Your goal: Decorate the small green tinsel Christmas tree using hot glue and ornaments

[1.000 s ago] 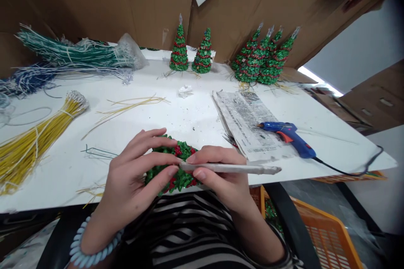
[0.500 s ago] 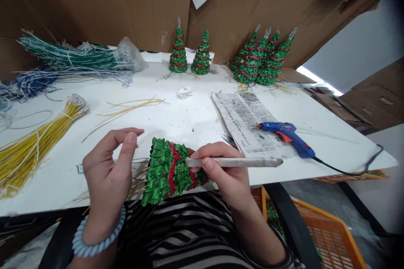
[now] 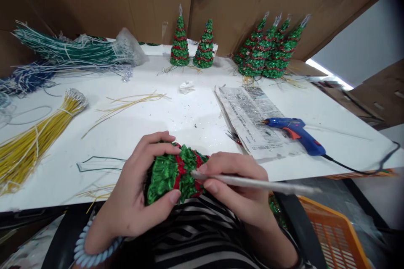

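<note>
Two hands of yours hold different things: your left hand wraps the wide end of the green tree, probably for steadying it, while your right hand pinches a thin pale stick like a pen, perhaps for fine control. The tree lies sideways at the near edge of the table, ruffled, shiny, red-banded. A blue plastic glue gun rests across newspaper, maybe to protect the smooth surface.
</note>
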Tool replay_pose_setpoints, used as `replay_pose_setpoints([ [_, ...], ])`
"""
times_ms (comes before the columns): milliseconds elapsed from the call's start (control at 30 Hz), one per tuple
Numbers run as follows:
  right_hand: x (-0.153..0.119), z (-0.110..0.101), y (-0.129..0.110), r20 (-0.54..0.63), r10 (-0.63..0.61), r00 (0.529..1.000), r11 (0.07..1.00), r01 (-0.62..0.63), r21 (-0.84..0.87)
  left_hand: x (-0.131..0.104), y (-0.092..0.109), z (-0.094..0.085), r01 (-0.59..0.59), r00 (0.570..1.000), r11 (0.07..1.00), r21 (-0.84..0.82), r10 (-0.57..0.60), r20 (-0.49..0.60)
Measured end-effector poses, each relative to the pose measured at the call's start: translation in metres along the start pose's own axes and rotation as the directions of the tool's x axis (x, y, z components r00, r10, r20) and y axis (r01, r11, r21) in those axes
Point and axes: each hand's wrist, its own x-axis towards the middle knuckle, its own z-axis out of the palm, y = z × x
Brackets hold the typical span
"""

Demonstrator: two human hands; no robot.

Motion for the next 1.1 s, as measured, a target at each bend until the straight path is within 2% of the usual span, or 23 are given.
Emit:
replay_pose_setpoints([
  [100, -0.008, -0.003, -0.003, 0.032, -0.091, 0.995, 0.994, 0.093, -0.051, -0.002, -0.001, 0.001, -0.071, 0.997, 0.997, -0.006, 0.071, -0.006],
  [233, -0.015, -0.005, -0.007, 0.039, -0.16, 0.986, 0.978, 0.164, -0.126, -0.004, -0.002, 0.003, -0.102, 0.995, 0.995, -0.022, 0.102, -0.009],
  [367, -0.015, -0.003, -0.008, 0.061, -0.152, 0.986, 0.967, 0.161, -0.196, -0.003, -0.003, 0.005, -0.132, 0.991, 0.991, -0.028, 0.131, -0.025],
  [667, -0.017, 0.002, -0.006, 0.015, -0.165, 0.986, 0.964, 0.164, -0.21, -0.001, -0.003, 0.005, -0.131, 0.991, 0.991, -0.032, 0.13, -0.032],
  [967, -0.017, 0.002, -0.017, 0.058, -0.125, 0.991, 0.937, 0.137, -0.321, -0.002, -0.002, 0.007, -0.119, 0.991, 0.993, -0.026, 0.118, -0.063],
  [1100, -0.014, 0.003, -0.02, 0.099, -0.128, 0.987, 0.924, 0.155, -0.35, -0.003, 0.0, 0.006, -0.068, 0.997, 0.998, -0.005, 0.068, -0.029],
])
